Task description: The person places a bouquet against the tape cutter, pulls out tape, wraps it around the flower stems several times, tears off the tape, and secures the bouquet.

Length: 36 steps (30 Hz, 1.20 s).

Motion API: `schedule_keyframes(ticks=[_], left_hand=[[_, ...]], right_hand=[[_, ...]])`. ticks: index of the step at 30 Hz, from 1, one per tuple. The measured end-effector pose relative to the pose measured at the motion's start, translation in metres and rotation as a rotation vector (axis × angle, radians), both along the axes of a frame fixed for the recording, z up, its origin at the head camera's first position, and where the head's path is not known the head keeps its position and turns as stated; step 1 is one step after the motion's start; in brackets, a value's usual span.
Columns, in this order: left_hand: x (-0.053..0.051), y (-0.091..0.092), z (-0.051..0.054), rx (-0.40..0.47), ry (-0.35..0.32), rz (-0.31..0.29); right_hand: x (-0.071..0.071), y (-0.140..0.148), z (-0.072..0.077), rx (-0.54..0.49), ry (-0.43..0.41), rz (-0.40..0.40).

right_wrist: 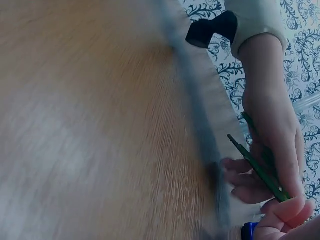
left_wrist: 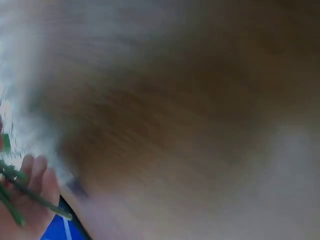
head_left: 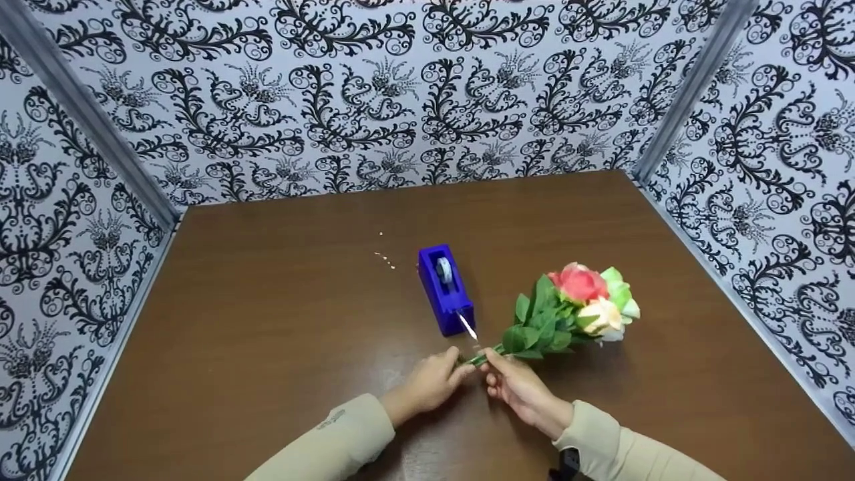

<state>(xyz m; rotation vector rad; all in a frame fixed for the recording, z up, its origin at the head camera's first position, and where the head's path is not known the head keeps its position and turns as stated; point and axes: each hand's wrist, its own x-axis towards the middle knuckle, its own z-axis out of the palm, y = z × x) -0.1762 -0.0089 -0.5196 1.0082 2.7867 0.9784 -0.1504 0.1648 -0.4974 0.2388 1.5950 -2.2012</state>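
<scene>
A bouquet of artificial flowers (head_left: 581, 300), with red, cream and green blooms, slants to the right over the table. My left hand (head_left: 431, 381) grips its green stems (head_left: 475, 361) near their lower ends. Close beside it, my right hand (head_left: 524, 391) pinches the stems just under the leaves. From a blue tape dispenser (head_left: 444, 294) a strip of clear tape (head_left: 469, 329) stretches to the stems by the right fingertips. How the tape's end lies there is hidden. The right wrist view shows stem ends (right_wrist: 252, 162) sticking out beside the hands.
The brown table (head_left: 267, 334) has patterned black-and-white panels (head_left: 361, 100) at the back and both sides. Small white bits (head_left: 385, 259) lie left of the dispenser. A black wrist-worn device (head_left: 568, 462) sits at the right sleeve.
</scene>
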Motion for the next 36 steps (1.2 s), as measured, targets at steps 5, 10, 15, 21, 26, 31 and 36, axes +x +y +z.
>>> schedule_keyframes(ticks=[5, 10, 15, 21, 26, 31, 36], left_hand=[[-0.007, -0.003, 0.004, 0.225, -0.417, -0.102], [-0.004, -0.002, 0.001, 0.179, -0.26, -0.059], [0.005, 0.002, 0.002, 0.073, -0.084, 0.053], [0.008, 0.003, -0.002, -0.119, 0.401, 0.127], [0.001, 0.001, -0.009, -0.223, 0.827, 0.136], [-0.006, -0.002, -0.012, -0.313, 0.986, 0.138], [-0.01, -0.005, -0.017, -0.345, 1.018, 0.159]], right_hand=[[0.0, 0.003, 0.0, -0.038, -0.016, 0.025], [0.001, 0.001, 0.001, -0.101, -0.018, 0.041], [0.003, -0.003, 0.005, -0.097, -0.046, -0.037], [0.0, -0.006, 0.01, -0.074, -0.116, -0.097], [-0.004, -0.008, 0.011, -0.082, -0.155, -0.096], [-0.007, -0.009, 0.011, -0.111, -0.154, -0.095], [-0.008, -0.01, 0.01, -0.137, -0.13, -0.055]])
